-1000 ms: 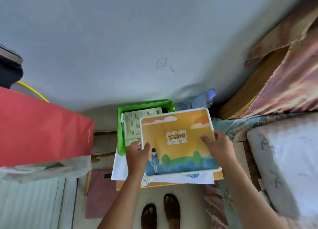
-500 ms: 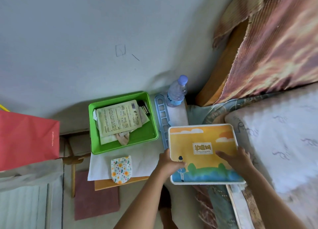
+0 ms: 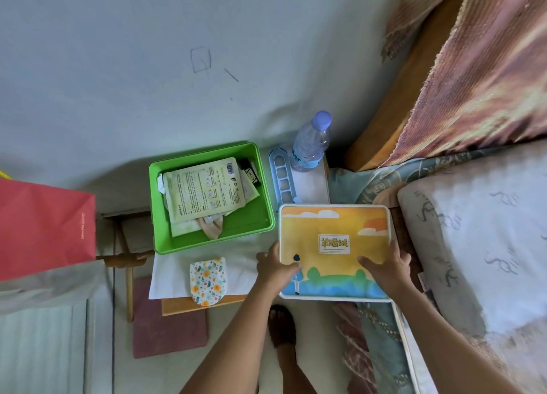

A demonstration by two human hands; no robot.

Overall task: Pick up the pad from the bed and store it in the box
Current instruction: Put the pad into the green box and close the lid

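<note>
I hold a flat yellow case [image 3: 334,224] with a sunset picture and a white rim. My left hand [image 3: 275,267] grips its near left edge and my right hand [image 3: 387,267] its near right edge. The case hangs level between the bedside stool and the bed [image 3: 473,230]. Left of it stands an open green box [image 3: 254,224] with paper packets inside. A small floral pad [image 3: 208,281] lies on the white cloth [image 3: 171,275] in front of the box, apart from both hands.
A water bottle [image 3: 310,144] and a blue slotted rack [image 3: 281,177] stand behind the case, against the wall. A red paper bag [image 3: 44,227] hangs at the left. My sandalled foot [image 3: 282,325] is on the floor below.
The yellow case has moved right, from above the green box to the edge of the bed. The box's contents and the floral pad have come into view.
</note>
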